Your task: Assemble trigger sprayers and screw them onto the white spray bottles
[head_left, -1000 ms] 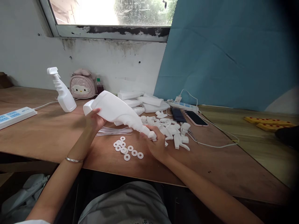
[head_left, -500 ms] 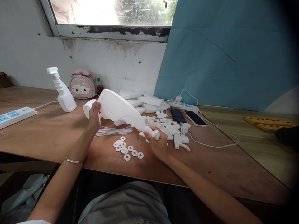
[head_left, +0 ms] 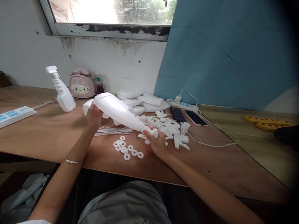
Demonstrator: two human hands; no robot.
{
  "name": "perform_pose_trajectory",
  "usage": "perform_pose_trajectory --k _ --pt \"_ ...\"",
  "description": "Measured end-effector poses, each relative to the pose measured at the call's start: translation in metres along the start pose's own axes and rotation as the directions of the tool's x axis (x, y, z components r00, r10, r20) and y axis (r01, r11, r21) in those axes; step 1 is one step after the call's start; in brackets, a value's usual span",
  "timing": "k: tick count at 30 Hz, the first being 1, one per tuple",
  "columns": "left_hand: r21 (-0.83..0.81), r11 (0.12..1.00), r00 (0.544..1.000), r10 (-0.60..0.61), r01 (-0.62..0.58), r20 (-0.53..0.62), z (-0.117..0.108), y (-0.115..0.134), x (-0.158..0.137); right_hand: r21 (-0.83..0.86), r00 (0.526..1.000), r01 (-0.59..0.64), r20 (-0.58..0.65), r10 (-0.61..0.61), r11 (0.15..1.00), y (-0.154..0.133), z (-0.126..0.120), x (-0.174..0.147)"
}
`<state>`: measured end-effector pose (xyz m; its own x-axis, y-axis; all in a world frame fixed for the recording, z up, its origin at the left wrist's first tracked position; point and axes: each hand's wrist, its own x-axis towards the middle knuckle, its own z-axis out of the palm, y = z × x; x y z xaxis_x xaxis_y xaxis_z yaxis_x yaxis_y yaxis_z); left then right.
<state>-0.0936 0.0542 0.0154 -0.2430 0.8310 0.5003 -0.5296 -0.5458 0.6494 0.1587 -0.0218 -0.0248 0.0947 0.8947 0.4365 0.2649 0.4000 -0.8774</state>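
Observation:
A white plastic spray bottle (head_left: pixel 116 110) is held aslant above the table, its base up to the left and its neck down to the right. My left hand (head_left: pixel 94 116) is closed around the base end. My right hand (head_left: pixel 157 143) grips the head at the neck end, largely hiding it. Below the bottle lie several flat white washers (head_left: pixel 123 150) and a bundle of thin white tubes (head_left: pixel 114 131). Beside my right hand is a heap of white trigger sprayer heads (head_left: pixel 165 126). Another white piece (head_left: pixel 87 107) shows partly behind my left hand.
Behind the heap lie several white bottles (head_left: pixel 151 105). An upright spray bottle (head_left: pixel 64 98) stands left, near a pink bag (head_left: pixel 80 85) and a small dark bottle (head_left: pixel 100 87). Power strips (head_left: pixel 16 115), a phone (head_left: pixel 196 118) and a white cable (head_left: pixel 217 146) lie on the table.
The bottle has rolled about its length and its base end has shifted slightly left and down. My left fingers have moved around underneath it; my right hand stays at the neck end.

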Motion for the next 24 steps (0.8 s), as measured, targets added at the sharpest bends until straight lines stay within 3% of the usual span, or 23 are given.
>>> perform_pose_trajectory --k 5,12,17,21,24 --pt "0.069 0.996 0.998 -0.046 0.049 -0.049 -0.001 -0.002 0.000 0.011 1.000 -0.005 0.011 0.005 1.000 0.000 0.001 0.000" --pt "0.203 0.978 0.999 -0.041 0.045 -0.025 -0.003 0.001 0.004 0.035 0.999 -0.010 0.037 0.009 0.999 0.004 0.001 -0.001" --pt "0.392 0.920 0.989 0.084 -0.029 -0.124 -0.007 -0.004 0.007 -0.021 0.998 0.039 0.046 -0.038 0.999 0.006 0.000 -0.001" --pt "0.232 0.972 0.999 -0.013 0.023 -0.040 -0.001 -0.001 0.004 -0.100 0.987 0.159 0.023 -0.158 0.982 0.003 -0.001 0.000" --pt "0.125 0.991 0.999 -0.047 0.048 -0.008 0.007 0.005 0.000 -0.184 0.952 0.305 0.022 -0.306 0.934 -0.002 -0.001 0.000"
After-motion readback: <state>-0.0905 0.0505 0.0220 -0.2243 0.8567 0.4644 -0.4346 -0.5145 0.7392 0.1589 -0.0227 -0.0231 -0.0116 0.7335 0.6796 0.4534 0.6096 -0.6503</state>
